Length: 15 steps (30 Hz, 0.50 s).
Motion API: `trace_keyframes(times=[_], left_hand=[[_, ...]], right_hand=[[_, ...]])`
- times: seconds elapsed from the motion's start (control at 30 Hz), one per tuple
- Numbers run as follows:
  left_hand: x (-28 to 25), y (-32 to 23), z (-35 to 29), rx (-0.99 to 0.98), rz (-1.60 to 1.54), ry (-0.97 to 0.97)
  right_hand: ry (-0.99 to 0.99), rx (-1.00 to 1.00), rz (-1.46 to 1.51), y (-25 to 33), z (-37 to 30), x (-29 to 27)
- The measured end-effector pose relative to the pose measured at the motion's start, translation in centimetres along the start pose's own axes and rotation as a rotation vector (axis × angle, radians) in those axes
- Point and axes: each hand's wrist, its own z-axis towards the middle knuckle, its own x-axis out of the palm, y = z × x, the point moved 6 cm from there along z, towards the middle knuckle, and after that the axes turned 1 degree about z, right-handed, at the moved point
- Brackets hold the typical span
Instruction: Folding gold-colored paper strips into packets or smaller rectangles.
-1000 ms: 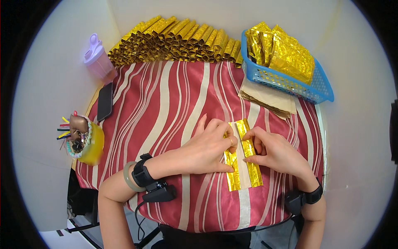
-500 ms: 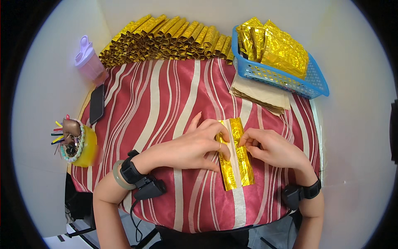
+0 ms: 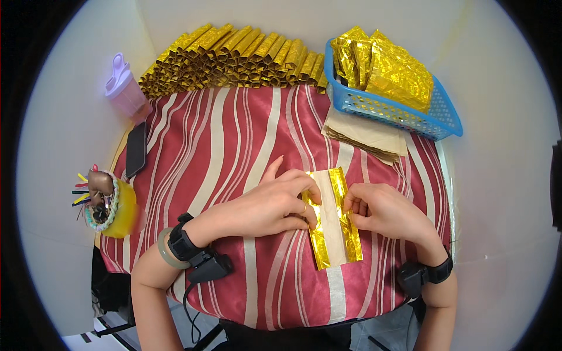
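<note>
In front of me on the striped cloth lies a gold foil paper sheet [image 3: 335, 234]. Both its long sides are folded inward as gold bands, with a beige strip bare between them. My left hand [image 3: 281, 202] grips the left folded edge between thumb and curled fingers, while one finger points away from the sheet. At the right folded edge, my right hand [image 3: 383, 210] pinches the foil with its fingers curled in. The parts of both edges under my fingertips are hidden.
Rolled gold foil tubes [image 3: 234, 52] are stacked along the back. A blue basket [image 3: 392, 111] of folded gold foil stands back right, beside beige papers [image 3: 366, 134]. At left are a lilac cup [image 3: 127, 93], a dark phone [image 3: 136, 149] and a yellow container [image 3: 121, 207].
The two gold bands have come further apart, so the beige strip between them is wider. My right hand has shifted slightly right; my left hand has drawn slightly left.
</note>
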Motion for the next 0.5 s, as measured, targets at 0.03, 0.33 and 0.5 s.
trace_keyframes(times=[0.03, 0.33, 0.5], left_hand=[[0.0, 0.1, 0.0, -0.001, 0.001, -0.001], [0.4, 0.2, 0.0, -0.017, 0.014, -0.006], [0.3, 0.2, -0.1, -0.009, 0.017, 0.0]], right_hand=[[0.003, 0.018, -0.016, 0.1, 0.0, 0.0], [-0.047, -0.065, 0.038, 1.0, 0.1, 0.6], [-0.022, 0.005, 0.222, -0.5, 0.5, 0.3]])
